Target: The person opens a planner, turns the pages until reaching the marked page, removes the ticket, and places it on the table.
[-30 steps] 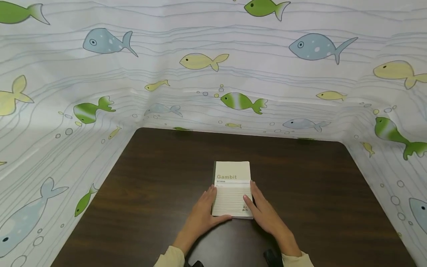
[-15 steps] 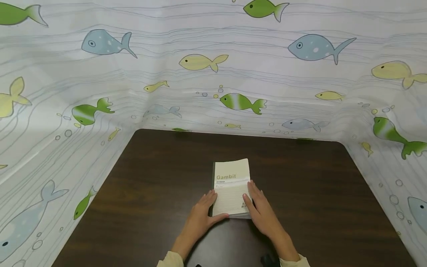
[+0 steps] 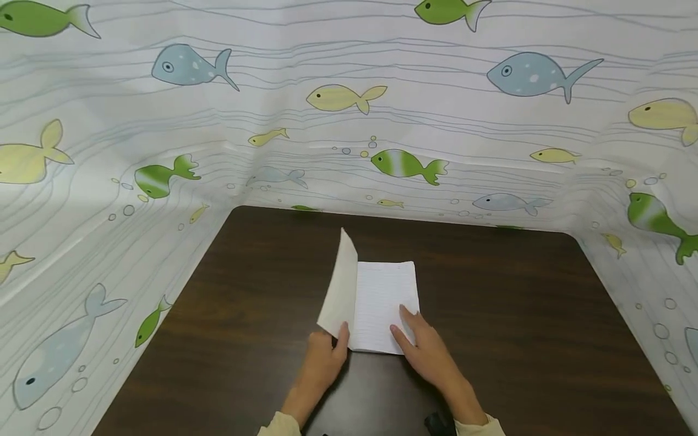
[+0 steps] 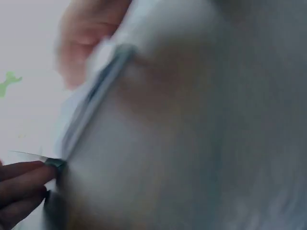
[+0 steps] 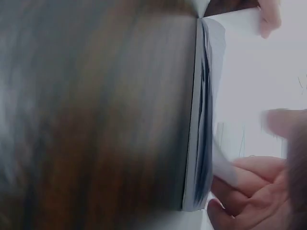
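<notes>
One notebook (image 3: 382,306), near centre, cover (image 3: 339,290) lifted up on its left side, one lined page facing up. One dark wooden table (image 3: 518,339). Two hands: left hand (image 3: 322,363) at the cover's near corner, right hand (image 3: 422,348) flat on the page's near right part. Two pale sleeves at the near edge. One fish-print cloth (image 3: 349,121) round the far, left and right sides. On the far stretch, large fish: two blue, two green, one yellow; several smaller ones, not counted exactly. Wrist views too blurred to count more.
</notes>
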The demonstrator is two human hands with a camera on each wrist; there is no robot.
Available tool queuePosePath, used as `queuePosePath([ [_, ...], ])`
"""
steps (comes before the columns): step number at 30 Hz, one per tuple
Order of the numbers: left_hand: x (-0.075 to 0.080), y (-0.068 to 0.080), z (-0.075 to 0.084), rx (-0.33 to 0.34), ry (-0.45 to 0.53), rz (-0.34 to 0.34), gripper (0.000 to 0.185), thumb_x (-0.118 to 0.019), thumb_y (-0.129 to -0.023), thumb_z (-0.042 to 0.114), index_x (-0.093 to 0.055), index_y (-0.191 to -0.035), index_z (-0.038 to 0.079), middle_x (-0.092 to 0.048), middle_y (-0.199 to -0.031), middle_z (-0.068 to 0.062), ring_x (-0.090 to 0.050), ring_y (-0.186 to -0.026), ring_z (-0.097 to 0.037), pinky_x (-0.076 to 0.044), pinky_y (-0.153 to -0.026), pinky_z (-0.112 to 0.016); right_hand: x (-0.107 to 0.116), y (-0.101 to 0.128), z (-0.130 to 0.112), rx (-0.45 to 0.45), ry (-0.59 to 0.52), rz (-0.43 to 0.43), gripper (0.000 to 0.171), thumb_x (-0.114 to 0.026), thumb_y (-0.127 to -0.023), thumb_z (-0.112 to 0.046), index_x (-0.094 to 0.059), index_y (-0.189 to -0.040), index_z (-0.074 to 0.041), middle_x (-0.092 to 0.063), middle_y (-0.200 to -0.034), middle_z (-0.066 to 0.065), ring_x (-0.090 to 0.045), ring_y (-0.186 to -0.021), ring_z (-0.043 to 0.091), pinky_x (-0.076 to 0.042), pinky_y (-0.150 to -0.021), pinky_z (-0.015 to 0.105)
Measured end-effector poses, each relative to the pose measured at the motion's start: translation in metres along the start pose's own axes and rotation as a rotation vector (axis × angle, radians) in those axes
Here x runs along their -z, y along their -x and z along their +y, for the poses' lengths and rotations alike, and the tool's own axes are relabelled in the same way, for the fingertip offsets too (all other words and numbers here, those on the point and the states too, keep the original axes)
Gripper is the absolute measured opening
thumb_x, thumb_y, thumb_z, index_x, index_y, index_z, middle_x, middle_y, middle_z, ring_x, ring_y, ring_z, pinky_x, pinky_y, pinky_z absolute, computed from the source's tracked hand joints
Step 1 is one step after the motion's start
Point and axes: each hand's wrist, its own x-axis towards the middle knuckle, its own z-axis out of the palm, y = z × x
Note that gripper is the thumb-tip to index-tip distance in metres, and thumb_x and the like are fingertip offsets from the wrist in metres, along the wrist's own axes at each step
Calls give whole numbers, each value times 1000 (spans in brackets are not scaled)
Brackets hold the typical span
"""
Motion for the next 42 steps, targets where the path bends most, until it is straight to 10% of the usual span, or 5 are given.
queuePosePath([
  [9,22,-4,-20,408,117,352,92,-81,-79,20,-25,-152,11,-49,-136,-16,-49,-122,-31,-39,-98,-50,2,-4,11,45,-13,9,45,-69,-90,-13,-58,-133,-1,-56,-136,12,-48,-128,31,-41,-101,50],
  [14,14,-6,-27,84,-175,210,62,-78,-73,-1,-55,-131,0,-52,-134,-20,-44,-128,-37,-32,-106,-54,3,0,12,1,-39,-19,45,-68,-92,-17,-58,-134,-4,-53,-139,8,-47,-130,24,-40,-104,48],
  [21,-12,2,-16,-293,-200,-175,41,-61,-95,19,-58,-134,5,-56,-137,-12,-52,-127,-27,-43,-102,-43,7,4,9,-30,2,51,65,-64,-94,-26,-37,-149,-5,-26,-155,22,-43,-133,38,-39,-102,56],
  [30,-8,3,-14,-316,-324,-263,88,-63,-81,66,-47,-144,6,-45,-148,-11,-39,-138,-24,-32,-112,-37,9,-11,-10,-115,-216,79,81,-50,-100,-42,0,-156,-11,-25,-155,21,-47,-130,30,-41,-102,50],
  [42,-9,-8,-12,-148,-16,-101,79,-72,-86,23,-30,-149,-1,-43,-146,-14,-48,-128,-25,-43,-103,-38,-11,-25,-32,195,-259,21,54,-32,-106,-10,-12,-156,-10,-38,-151,17,-36,-138,30,-26,-108,16],
])
